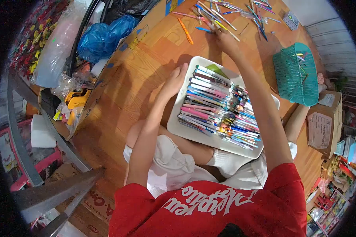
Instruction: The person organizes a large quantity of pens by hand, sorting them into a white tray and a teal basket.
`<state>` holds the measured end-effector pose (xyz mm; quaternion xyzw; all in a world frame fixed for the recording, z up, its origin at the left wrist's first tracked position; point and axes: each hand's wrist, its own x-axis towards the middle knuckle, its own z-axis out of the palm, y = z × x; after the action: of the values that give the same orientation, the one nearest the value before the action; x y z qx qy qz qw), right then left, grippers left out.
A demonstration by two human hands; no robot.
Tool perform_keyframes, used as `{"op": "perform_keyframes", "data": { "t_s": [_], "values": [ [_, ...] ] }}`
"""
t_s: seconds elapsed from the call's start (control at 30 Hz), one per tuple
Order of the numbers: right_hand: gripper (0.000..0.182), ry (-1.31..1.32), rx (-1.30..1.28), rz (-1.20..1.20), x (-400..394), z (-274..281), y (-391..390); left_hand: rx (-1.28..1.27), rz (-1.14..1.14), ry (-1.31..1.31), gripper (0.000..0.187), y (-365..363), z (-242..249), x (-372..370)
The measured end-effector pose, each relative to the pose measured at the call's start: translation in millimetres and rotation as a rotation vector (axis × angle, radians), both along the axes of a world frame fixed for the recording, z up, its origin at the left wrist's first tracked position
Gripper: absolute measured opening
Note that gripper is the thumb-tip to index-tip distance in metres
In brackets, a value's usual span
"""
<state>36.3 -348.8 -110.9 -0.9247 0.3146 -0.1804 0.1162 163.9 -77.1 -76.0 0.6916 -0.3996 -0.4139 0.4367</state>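
My left hand point(175, 81) rests at the left rim of a white tray point(174, 114), its fingers pressed together and nothing visible in them. Inside the tray, many pens and markers point(209, 93) lie in two side-by-side rows. Beyond the tray, my right hand point(221, 36) reaches to a loose pile of pens point(215, 15) on the wooden floor. Its fingers are blurred among the pens, and what they hold, if anything, cannot be made out. An orange pen point(185, 31) lies left of that pile.
More loose pens point(259, 15) lie at the upper right, near a small patterned box point(290, 20). A teal basket point(296, 75) stands right of the tray, with a cardboard box point(324, 124) beyond it. Blue plastic bags point(106, 37) and a metal frame point(23, 130) are on the left.
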Motion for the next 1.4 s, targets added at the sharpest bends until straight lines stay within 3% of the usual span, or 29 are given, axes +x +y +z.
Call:
{"op": "perform_keyframes", "data": {
  "t_s": [0.07, 0.1, 0.23, 0.33, 0.37, 0.47, 0.53, 0.57, 0.67, 0.87, 0.97, 1.1, 1.17, 1.23, 1.3, 1.4],
  "values": [
    [0.03, 0.1, -0.132, -0.069, 9, 3, 8, 0.043, -0.023, 0.034, 0.058, 2, 34, -4],
    [0.032, 0.087, -0.195, -0.037, 18, 2, 7, 0.013, -0.018, 0.028, 0.057, 0, 27, -4],
    [0.032, -0.095, 0.101, -0.045, 56, 10, 26, 0.043, -0.028, 0.178, 0.069, -4, 16, 6],
    [0.033, -0.061, 0.25, -0.134, 96, -2, 42, 0.085, 0.06, 0.113, 0.067, -2, 27, 8],
    [0.035, -0.085, -0.013, -0.136, 105, -21, 48, 0.075, 0.092, 0.129, 0.064, -1, 25, 9],
    [0.027, 0.039, 0.093, -0.142, 101, 4, 63, 0.018, 0.192, 0.158, 0.055, -3, 13, 19],
    [0.027, 0.129, 0.178, -0.013, 89, 1, 55, -0.059, 0.261, 0.155, 0.049, -5, 12, 24],
    [0.027, 0.173, 0.216, 0.05, 81, 2, 50, -0.093, 0.268, -0.056, 0.039, -5, 13, 24],
    [0.028, 0.001, 0.196, 0.108, 62, -9, 42, -0.21, 0.279, -0.043, 0.034, -8, 10, 16],
    [0.038, 0.166, 0.363, 0.011, 92, 31, 63, -0.216, 0.283, 0.008, 0.035, -9, 5, 15],
    [0.038, 0.158, 0.349, -0.098, 113, 25, 79, -0.197, 0.33, 0.128, 0.035, -9, 2, 23],
    [0.033, 0.029, 0.194, -0.057, 121, -14, 77, -0.148, 0.327, 0.137, 0.034, -6, 11, 26],
    [0.034, 0.029, 0.26, 0.032, 108, 3, 69, -0.101, 0.296, 0.133, 0.033, -3, 14, 29],
    [0.03, -0.097, 0.229, -0.062, 79, 36, 82, -0.127, 0.308, 0.104, 0.033, -2, 10, 34],
    [0.022, -0.272, 0.234, 0.012, 31, 83, 108, -0.146, 0.333, 0.107, 0.033, -3, 9, 37],
    [0.019, -0.276, 0.33, -0.199, -45, 142, 172, -0.135, 0.35, 0.148, 0.034, -5, 13, 34]
  ]
}}
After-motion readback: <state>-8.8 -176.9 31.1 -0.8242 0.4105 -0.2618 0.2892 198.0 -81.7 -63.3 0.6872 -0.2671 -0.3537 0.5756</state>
